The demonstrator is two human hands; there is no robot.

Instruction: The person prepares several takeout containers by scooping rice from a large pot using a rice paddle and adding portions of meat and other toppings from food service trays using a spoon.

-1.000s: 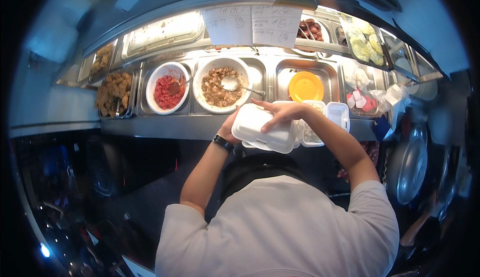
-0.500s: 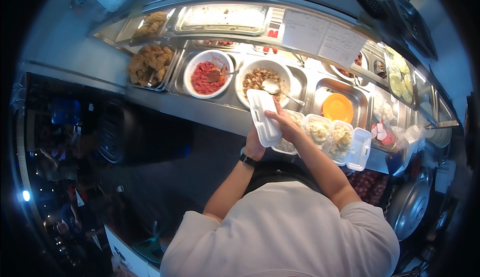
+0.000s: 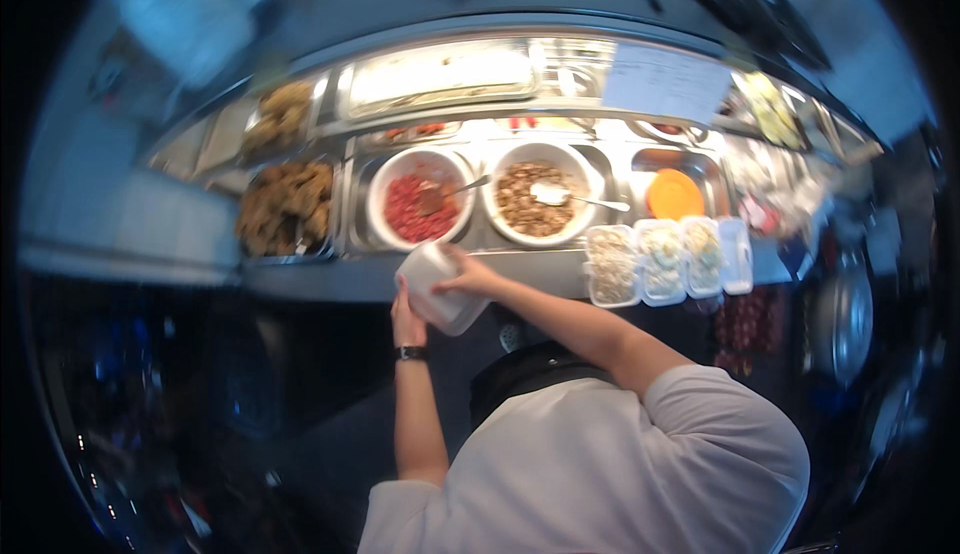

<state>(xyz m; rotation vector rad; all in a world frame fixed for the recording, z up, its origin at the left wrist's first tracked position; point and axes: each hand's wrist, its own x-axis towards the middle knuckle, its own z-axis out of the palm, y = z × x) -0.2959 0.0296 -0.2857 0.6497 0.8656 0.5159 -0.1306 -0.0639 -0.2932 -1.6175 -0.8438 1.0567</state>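
Between my two hands is a closed white foam takeout box (image 3: 432, 294), held tilted in front of the counter edge. My left hand (image 3: 407, 319) grips its near left side, and a watch sits on that wrist. My right hand (image 3: 470, 276) lies over the right side of the box, fingers curled on it. Just beyond the box stands a white bowl of red chopped food (image 3: 422, 204) with a spoon or spatula in it. Right of that, a white bowl of brown chopped food (image 3: 537, 194) holds a metal spoon (image 3: 575, 197).
Open foam boxes filled with rice (image 3: 612, 264) line the counter edge at right. Behind them an orange round lid or plate (image 3: 675, 196) lies in a metal tray. Fried brown pieces (image 3: 287, 206) fill a tray at left. A glass-fronted shelf runs along the back.
Both hands have carried the closed foam box leftward, away from the rice boxes, to below the bowl of red food. The view has shifted and the box is more tilted.
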